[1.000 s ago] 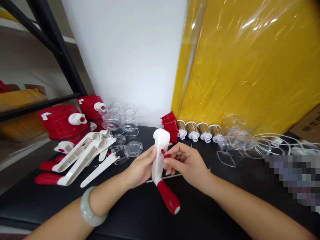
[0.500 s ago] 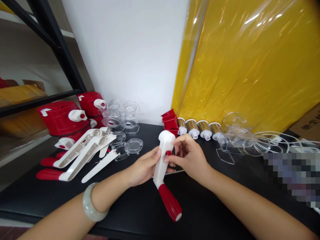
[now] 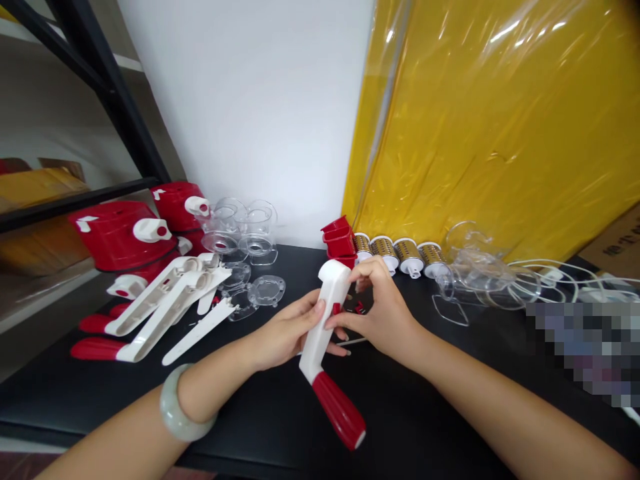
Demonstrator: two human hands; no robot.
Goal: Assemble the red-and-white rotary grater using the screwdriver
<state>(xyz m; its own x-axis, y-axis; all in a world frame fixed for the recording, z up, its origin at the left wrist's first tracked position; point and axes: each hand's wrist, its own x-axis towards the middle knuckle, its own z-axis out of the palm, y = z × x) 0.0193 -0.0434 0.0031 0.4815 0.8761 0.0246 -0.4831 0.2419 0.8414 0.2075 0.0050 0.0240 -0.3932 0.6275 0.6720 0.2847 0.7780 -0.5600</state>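
A white crank handle (image 3: 325, 313) with a ribbed red grip (image 3: 340, 410) is held tilted over the table, its grip end toward me. My left hand (image 3: 293, 327) is closed around the white arm, thumb on top and fingers behind. With thumb and fingertips, my right hand (image 3: 383, 307) pinches the arm's right edge near its upper end. A small red piece (image 3: 337, 308) shows at that edge, between the right thumb and index finger. Other small red bits (image 3: 359, 307) are partly visible behind the right hand. The far side of the handle is hidden.
On the left lie several more crank handles (image 3: 160, 320) and a loose white strip (image 3: 197, 333). Red grater bodies (image 3: 115, 240) and clear plastic parts (image 3: 260, 230) stand behind them. Grater drums (image 3: 407, 255) line the back, beside red trays (image 3: 340, 240). White cords (image 3: 520, 287) lie right.
The crank handle has tilted slightly, its red grip shifting lower. My right fingers have opened a little, uncovering red bits behind them. The small red piece still shows at the arm's edge.
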